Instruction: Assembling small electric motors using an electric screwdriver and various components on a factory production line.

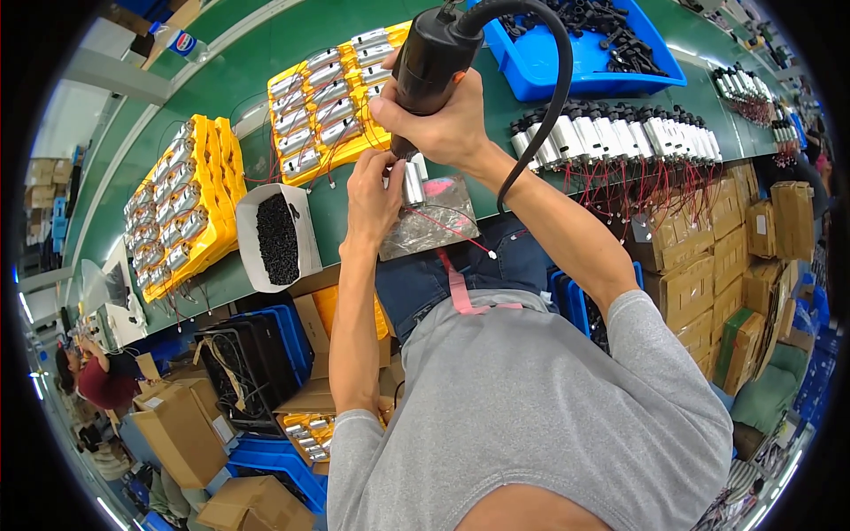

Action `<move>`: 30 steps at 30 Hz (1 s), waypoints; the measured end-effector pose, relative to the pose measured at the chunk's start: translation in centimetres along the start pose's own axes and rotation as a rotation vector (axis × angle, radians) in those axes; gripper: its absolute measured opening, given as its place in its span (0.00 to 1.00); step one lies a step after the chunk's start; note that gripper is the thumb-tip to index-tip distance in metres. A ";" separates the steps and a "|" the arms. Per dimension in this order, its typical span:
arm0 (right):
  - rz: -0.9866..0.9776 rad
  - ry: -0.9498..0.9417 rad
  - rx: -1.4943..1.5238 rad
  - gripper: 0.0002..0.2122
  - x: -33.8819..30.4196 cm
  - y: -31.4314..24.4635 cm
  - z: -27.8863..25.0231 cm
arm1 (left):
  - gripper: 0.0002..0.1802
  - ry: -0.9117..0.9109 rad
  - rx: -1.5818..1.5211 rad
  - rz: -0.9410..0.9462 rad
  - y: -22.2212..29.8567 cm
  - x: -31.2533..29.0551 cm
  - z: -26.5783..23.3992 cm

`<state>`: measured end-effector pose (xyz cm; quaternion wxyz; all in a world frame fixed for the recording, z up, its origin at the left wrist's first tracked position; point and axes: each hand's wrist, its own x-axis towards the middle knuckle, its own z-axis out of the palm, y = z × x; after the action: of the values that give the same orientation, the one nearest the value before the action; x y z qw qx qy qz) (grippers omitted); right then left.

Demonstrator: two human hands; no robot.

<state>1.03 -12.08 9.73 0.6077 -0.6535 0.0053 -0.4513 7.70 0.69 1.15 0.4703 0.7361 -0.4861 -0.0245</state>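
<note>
My right hand [443, 126] is wrapped around a black electric screwdriver [428, 71], held upright with its tip down. A thick black cable loops from its top past my right wrist. Beneath the tip stands a small silver motor [413, 184] with red and black wires ending in a white connector. Closed fingers of my left hand [373, 193] steady the motor at its upper end, close to the screwdriver's tip. The exact contact point is hidden by my fingers. A worn grey metal plate [425, 232] lies under the motor at the bench edge.
Left of my hands sits a white box [305, 252] of small black screws. Yellow trays [228, 159] hold rows of silver motors. A blue bin [575, 86] of black parts stands at the far right, before rows of wired motors [620, 137]. Cardboard boxes [686, 274] are stacked below.
</note>
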 end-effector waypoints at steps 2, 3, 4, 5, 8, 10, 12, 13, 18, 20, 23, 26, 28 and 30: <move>-0.013 -0.008 -0.030 0.16 0.0 0.0 0.0 | 0.06 -0.002 -0.005 -0.005 0.1 0.1 0.1; -0.027 -0.015 -0.060 0.15 0.0 0.0 0.0 | 0.06 -0.003 -0.005 -0.004 0.1 0.0 0.2; -0.040 -0.023 -0.090 0.15 0.0 0.0 0.0 | 0.06 -0.005 -0.011 -0.014 0.0 -0.1 0.2; -0.040 -0.021 -0.092 0.15 -0.1 0.0 0.0 | 0.07 -0.008 -0.019 -0.023 0.0 -0.1 0.3; -0.040 -0.006 -0.091 0.16 -0.1 0.2 0.0 | 0.07 -0.016 -0.024 -0.028 0.0 0.0 0.3; -0.051 -0.007 -0.111 0.16 0.0 0.3 0.1 | 0.07 -0.019 -0.017 -0.025 0.1 0.0 0.3; -0.073 -0.015 -0.150 0.17 0.1 0.3 0.4 | 0.07 -0.020 0.003 -0.009 -0.2 0.3 0.4; -0.074 -0.009 -0.150 0.17 0.3 0.4 0.6 | 0.07 -0.017 0.022 0.007 -0.4 0.5 0.5; -0.122 -0.018 -0.283 0.17 0.9 0.7 1.7 | 0.07 -0.051 0.097 0.000 -0.7 1.3 0.5; -0.044 -0.024 -0.260 0.16 0.6 0.9 1.8 | 0.08 -0.073 0.038 -0.050 -0.1 1.1 0.4; -0.042 -0.031 -0.260 0.16 0.4 1.0 1.3 | 0.08 -0.105 -0.077 -0.161 0.6 0.9 0.2; -0.054 -0.036 -0.268 0.15 0.2 1.2 1.3 | 0.09 -0.131 -0.077 -0.138 0.2 0.6 0.4; -0.078 -0.036 -0.286 0.16 0.1 1.4 1.4 | 0.09 -0.118 -0.090 -0.137 0.0 0.4 0.4; -0.074 -0.034 -0.267 0.15 0.1 1.7 1.4 | 0.09 -0.093 -0.113 -0.135 -0.1 0.2 0.3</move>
<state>2.85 -11.42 8.59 0.4982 -0.7358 0.0310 -0.4576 7.77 0.33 0.97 0.4854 0.7375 -0.4546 -0.1176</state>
